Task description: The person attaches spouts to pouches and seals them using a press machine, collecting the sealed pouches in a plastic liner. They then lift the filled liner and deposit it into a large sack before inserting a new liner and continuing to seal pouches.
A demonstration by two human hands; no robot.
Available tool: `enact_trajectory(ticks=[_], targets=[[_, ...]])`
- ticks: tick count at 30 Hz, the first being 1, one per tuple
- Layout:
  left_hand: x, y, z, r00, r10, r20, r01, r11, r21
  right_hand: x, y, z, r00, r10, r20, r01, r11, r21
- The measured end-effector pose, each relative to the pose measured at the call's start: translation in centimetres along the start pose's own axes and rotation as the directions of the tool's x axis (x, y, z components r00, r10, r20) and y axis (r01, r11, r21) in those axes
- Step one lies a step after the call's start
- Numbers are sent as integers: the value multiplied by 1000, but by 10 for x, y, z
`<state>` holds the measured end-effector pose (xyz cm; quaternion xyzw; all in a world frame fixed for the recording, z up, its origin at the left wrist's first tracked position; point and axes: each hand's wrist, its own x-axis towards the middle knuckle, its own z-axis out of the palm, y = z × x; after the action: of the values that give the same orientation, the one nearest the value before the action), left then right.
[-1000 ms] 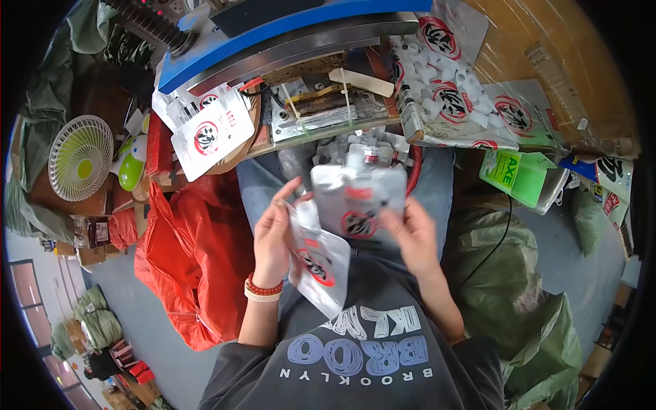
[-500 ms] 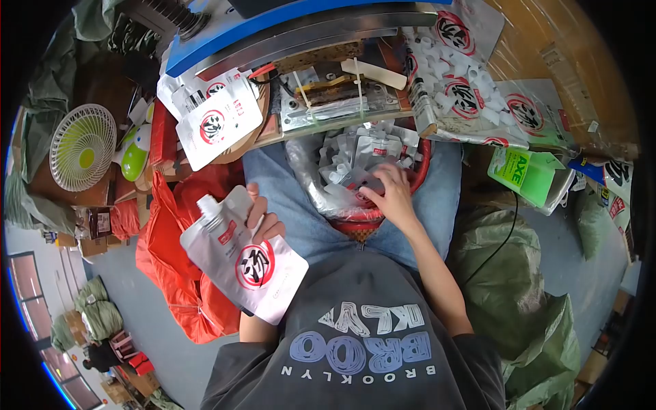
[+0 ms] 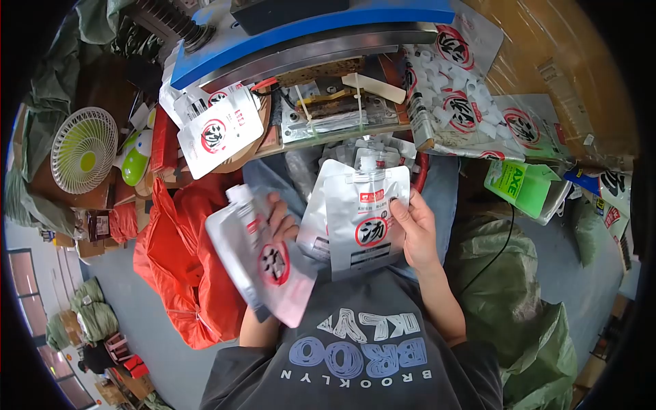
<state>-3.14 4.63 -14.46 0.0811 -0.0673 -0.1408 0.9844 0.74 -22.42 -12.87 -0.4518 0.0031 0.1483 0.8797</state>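
Note:
My left hand (image 3: 280, 220) is closed on a white spouted pouch (image 3: 254, 239) with a red ring and black character; it tilts, and a second pouch edge may show behind it. Its fingers are partly hidden behind the pouch. My right hand (image 3: 419, 229) pinches the right edge of another spouted pouch (image 3: 363, 205), held upright in front of my shirt. A further pouch (image 3: 316, 225) overlaps behind that one on its left. Between my knees, partly covered by these pouches, stands a red basket (image 3: 423, 173) holding several more spouted pouches (image 3: 396, 156).
A blue-edged press (image 3: 307, 34) stands ahead over a metal fixture (image 3: 328, 113). White caps (image 3: 471, 85) lie at the right, near a green AXE container (image 3: 523, 188). Pouches (image 3: 219, 133) and a fan (image 3: 84, 150) are left; a red bag (image 3: 184, 266) hangs beside my leg.
My right hand has come up out of the basket, bringing pouches in front of my chest. My left hand has moved slightly right with its pouch, which has turned.

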Motion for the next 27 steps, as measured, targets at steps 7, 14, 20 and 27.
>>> enact_trajectory(ticks=[7, 14, 20, 27], targets=[[80, -56, -80, 721, 679, 136, 351, -527, 774, 30, 61, -60, 903, -429, -30, 48, 171, -984], [59, -103, -100, 977, 165, -139, 206, -900, 384, 38, 79, -59, 952, -179, 247, 203, -234, -951], [93, -92, -200, 842, 74, -534, 209, -958, 196, 118, 190, -104, 944, 314, -105, 72, -504, -860], [113, -96, -229, 683, 69, -727, 282, -943, 176, 152, 257, -130, 936, 309, -166, 63, -614, -787]])
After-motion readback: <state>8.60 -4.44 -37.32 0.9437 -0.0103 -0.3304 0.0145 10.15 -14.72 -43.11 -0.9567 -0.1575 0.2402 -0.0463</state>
